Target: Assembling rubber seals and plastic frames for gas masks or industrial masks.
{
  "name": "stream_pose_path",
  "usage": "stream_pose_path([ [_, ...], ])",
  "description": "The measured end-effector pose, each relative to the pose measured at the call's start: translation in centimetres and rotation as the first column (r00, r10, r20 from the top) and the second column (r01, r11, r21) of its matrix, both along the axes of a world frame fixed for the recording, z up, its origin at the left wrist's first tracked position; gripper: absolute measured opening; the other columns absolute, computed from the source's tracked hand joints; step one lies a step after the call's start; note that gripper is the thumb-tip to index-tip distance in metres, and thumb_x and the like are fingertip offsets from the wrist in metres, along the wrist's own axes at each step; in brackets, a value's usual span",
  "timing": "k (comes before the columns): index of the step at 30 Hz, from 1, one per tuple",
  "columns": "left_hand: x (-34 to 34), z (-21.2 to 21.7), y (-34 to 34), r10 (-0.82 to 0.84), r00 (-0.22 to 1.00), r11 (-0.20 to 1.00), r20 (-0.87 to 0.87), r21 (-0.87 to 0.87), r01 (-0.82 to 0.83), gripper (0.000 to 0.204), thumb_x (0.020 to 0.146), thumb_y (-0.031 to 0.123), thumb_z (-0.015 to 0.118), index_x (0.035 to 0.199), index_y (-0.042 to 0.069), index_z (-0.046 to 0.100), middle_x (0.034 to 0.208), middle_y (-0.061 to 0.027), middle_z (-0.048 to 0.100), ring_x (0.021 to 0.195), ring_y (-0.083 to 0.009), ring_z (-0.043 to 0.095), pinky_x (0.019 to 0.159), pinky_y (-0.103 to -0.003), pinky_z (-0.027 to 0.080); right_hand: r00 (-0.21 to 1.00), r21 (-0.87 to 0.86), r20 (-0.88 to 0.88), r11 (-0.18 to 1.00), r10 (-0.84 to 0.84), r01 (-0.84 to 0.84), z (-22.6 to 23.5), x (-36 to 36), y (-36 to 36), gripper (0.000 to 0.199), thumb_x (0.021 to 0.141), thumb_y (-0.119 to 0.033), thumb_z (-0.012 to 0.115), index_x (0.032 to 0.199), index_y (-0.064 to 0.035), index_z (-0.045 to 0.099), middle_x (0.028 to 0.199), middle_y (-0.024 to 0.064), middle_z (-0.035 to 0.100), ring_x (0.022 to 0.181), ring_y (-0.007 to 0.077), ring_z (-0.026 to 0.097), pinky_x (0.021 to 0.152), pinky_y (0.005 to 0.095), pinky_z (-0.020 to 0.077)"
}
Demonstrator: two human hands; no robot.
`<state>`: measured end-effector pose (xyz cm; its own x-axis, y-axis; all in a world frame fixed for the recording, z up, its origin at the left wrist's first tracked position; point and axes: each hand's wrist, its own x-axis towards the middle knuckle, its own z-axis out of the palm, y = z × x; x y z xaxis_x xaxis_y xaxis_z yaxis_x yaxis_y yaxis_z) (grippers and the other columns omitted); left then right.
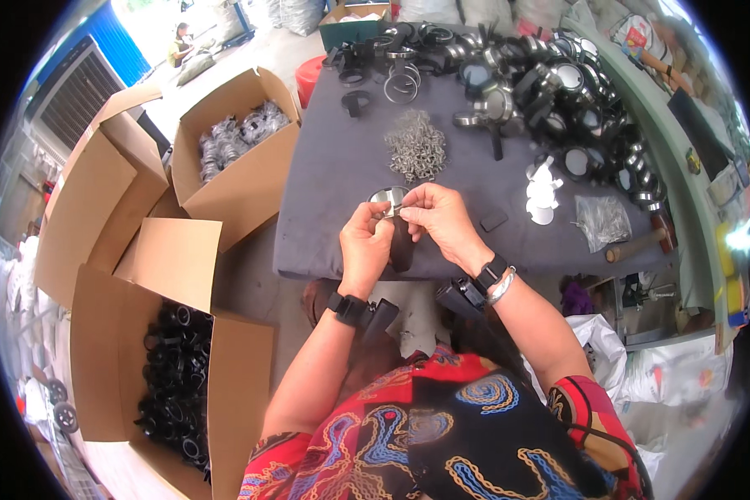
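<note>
Near the front edge of the grey cloth-covered table, both hands work on a round metal-rimmed part with a black handle. Its handle points down toward me. My left hand is closed on it from the left, thumb and fingers at the rim. From the right, my right hand pinches at the same rim, where a shiny metal bit shows; the fingertips partly hide it. Just beyond lies a pile of small metal clips. A small dark flat piece rests right of my right hand.
Many similar black-handled metal parts heap at the table's back and right. White discs, a clear bag and a wooden-handled tool lie at right. Left stand cardboard boxes of wrapped parts and black parts.
</note>
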<state>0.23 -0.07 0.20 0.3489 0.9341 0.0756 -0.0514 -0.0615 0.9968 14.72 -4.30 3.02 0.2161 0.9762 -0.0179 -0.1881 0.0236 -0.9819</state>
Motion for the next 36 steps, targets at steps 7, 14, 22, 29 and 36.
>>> stream_pose_path([
  [7,0.0,0.3,0.0,-0.007,1.0,1.0,0.018,-0.015,0.007,0.015,0.093,0.006,0.054,0.106,0.003,0.06,0.068,0.0,0.061,0.05,-0.0034,0.05,0.04,-0.02,0.04,0.996,0.064,0.069,0.996,0.063,-0.067,-0.3,0.8,0.6,0.01,0.084,-0.001,0.065,0.093,-0.0001,0.061,0.076,0.0029,0.063,0.06,0.0074,0.058,0.05,0.0214,0.0485],
  [14,-0.1,0.5,-0.1,-0.008,0.999,1.0,0.04,-0.025,0.009,0.018,0.089,0.001,0.053,0.105,0.002,0.061,0.065,0.0018,0.057,0.049,-0.0024,0.046,0.041,-0.022,0.038,0.988,0.038,0.135,0.996,0.075,-0.08,-0.5,0.4,0.6,0.011,0.082,-0.002,0.069,0.092,-0.0025,0.063,0.077,0.0008,0.062,0.067,0.0092,0.058,0.057,0.0224,0.0481],
  [22,-0.4,0.1,0.7,-0.142,0.963,0.984,0.228,-0.074,0.163,0.015,0.091,0.002,0.053,0.104,0.001,0.062,0.082,-0.0044,0.064,0.064,-0.0091,0.059,0.047,-0.022,0.048,0.725,0.321,0.685,0.923,-0.073,-0.211,-1.1,2.2,2.3,0.03,0.066,-0.028,0.082,0.087,-0.0107,0.069,0.082,0.0031,0.056,0.086,0.0212,0.052,0.081,0.033,0.042],
  [29,-1.5,2.0,0.6,-0.154,0.981,0.966,0.121,-0.191,0.175,0.02,0.09,0.002,0.054,0.11,0.0,0.055,0.084,-0.0098,0.064,0.067,-0.0142,0.062,0.048,-0.027,0.052,0.543,0.259,0.83,0.95,-0.128,-0.172,1.2,4.1,-0.2,0.028,0.071,-0.025,0.077,0.091,-0.0074,0.067,0.086,0.0093,0.059,0.09,0.0285,0.058,0.077,0.0381,0.0464],
  [36,-1.0,3.7,0.3,-0.028,0.999,0.938,0.026,-0.344,0.035,0.025,0.086,0.007,0.06,0.107,0.001,0.047,0.075,-0.0098,0.06,0.051,-0.0161,0.057,0.042,-0.028,0.047,-0.103,-0.119,0.988,0.992,0.113,-0.051,1.5,10.8,-5.9,0.015,0.074,-0.006,0.069,0.086,-0.0019,0.061,0.09,0.0158,0.059,0.083,0.0375,0.06,0.073,0.0436,0.0499],
])
